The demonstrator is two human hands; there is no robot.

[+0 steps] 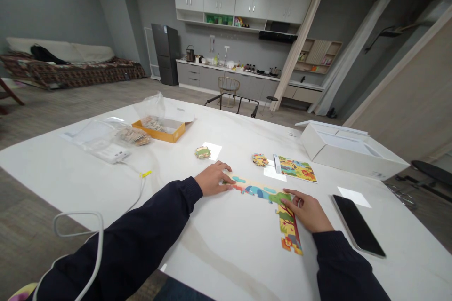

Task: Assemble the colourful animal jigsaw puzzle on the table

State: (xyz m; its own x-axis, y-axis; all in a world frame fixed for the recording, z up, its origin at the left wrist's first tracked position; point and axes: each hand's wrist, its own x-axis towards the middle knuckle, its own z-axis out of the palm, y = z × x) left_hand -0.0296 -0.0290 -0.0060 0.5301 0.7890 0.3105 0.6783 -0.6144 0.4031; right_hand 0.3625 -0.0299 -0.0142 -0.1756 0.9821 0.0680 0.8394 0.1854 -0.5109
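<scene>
Joined puzzle pieces (257,191) form an L-shaped strip on the white table, with a row across and a column running down its right side. At the row's left end rests my left hand (213,179), fingers apart and fingertips on the pieces. My right hand (308,209) touches the upper right corner with its fingers spread. Beyond the strip lie a small pile of green-topped pieces (203,152) and a colourful pile (260,159). A picture card (295,168) of animals lies beside the colourful pile.
An orange box (173,136) holding a bag of pieces stands at the back left, near another plastic bag (133,135). A white cable (139,193) crosses the left side. On the right are a dark-screened tablet (357,224) and an open white box (353,153).
</scene>
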